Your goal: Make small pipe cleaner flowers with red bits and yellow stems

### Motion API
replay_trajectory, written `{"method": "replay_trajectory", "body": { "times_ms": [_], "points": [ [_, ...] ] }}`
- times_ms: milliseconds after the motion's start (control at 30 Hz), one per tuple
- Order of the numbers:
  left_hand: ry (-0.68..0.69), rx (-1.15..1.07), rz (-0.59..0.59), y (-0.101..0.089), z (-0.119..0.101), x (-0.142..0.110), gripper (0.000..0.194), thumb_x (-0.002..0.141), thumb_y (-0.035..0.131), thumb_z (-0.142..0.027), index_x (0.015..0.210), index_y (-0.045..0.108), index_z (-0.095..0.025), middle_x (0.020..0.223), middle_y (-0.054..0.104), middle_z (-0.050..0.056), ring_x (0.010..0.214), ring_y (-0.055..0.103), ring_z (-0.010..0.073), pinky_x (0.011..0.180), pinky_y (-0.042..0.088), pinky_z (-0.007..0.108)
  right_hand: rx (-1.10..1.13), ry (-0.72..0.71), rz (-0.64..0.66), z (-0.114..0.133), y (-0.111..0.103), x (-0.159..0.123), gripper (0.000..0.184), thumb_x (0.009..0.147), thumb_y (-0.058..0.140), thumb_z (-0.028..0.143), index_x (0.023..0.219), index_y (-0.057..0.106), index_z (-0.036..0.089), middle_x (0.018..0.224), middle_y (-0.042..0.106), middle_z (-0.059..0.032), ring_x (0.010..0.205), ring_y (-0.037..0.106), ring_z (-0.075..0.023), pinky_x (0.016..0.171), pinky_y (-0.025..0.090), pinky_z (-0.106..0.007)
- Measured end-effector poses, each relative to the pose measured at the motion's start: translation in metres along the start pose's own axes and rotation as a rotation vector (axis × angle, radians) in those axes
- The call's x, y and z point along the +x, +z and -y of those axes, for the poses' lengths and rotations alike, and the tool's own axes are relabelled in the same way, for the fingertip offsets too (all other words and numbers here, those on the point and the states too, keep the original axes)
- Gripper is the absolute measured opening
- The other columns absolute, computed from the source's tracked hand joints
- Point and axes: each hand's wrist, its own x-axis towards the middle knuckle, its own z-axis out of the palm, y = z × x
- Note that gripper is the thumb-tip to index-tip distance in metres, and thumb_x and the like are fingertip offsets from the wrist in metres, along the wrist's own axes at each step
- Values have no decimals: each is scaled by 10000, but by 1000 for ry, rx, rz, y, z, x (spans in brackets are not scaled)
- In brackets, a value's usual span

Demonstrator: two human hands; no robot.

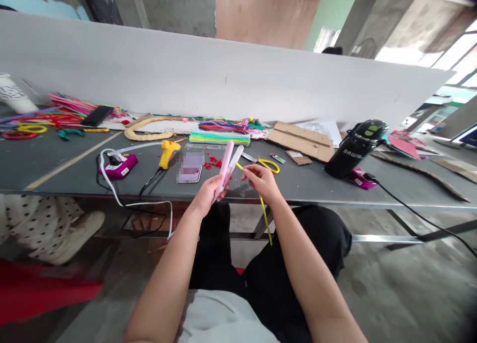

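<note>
My left hand (209,190) is wrapped round a small pink-and-white hair straightener (226,163), whose two arms stand apart in a V pointing away from me. Pinched in the fingers of my right hand (262,180) is a yellow pipe cleaner (265,219). Its short end reaches left toward the straightener, and its long end hangs below the table edge. I cannot tell whether the tip touches the straightener. Just beyond my hands lie small red pieces (213,162) and yellow-handled scissors (269,164).
Left of my hands are a phone (191,167), a yellow glue gun (167,154) and a purple power socket (119,166) with trailing cords. Pipe cleaners (219,137) and cardboard (301,140) lie behind. A black tumbler (356,149) stands right, before a white partition (223,75).
</note>
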Motion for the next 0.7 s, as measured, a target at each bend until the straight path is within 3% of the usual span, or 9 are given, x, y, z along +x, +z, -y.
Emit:
{"method": "replay_trajectory", "body": {
  "times_ms": [167, 267, 400, 533, 700],
  "points": [
    [33, 180, -16, -3, -3, -4, 429, 797, 706, -532, 963, 673, -138, 857, 648, 51, 594, 548, 100, 478, 356, 218, 60, 11, 102, 4, -2, -2, 367, 825, 700, 492, 973, 551, 191, 919, 769, -67, 463, 502, -70, 477, 390, -243],
    [39, 282, -27, -2, -2, -6, 390, 809, 700, -504, 967, 679, -148, 864, 666, 46, 616, 535, 100, 504, 360, 217, 19, 29, 113, 3, -1, -3, 362, 822, 710, 501, 897, 544, 188, 849, 763, -60, 431, 504, -75, 447, 364, -240],
    [87, 344, -69, 2, 0, -7, 361, 790, 721, -469, 965, 695, -154, 813, 659, 24, 614, 516, 104, 526, 345, 231, -18, 8, 10, -2, 0, 0, 387, 766, 755, 518, 853, 629, 163, 704, 713, -29, 424, 454, -74, 436, 356, -247],
    [70, 322, -137, 4, 2, -5, 383, 744, 752, -476, 944, 694, -155, 809, 691, 39, 656, 583, 142, 591, 408, 255, -22, -16, 11, -2, -1, 0, 354, 781, 737, 483, 909, 663, 161, 759, 721, -37, 490, 473, -81, 484, 403, -251],
    [69, 327, -167, 3, 4, -3, 306, 750, 732, -444, 858, 659, -167, 755, 663, 21, 642, 600, 147, 589, 412, 256, 2, -26, 86, -3, -1, -3, 340, 815, 716, 462, 959, 572, 190, 836, 751, -41, 529, 522, -85, 557, 465, -260]
  ]
}}
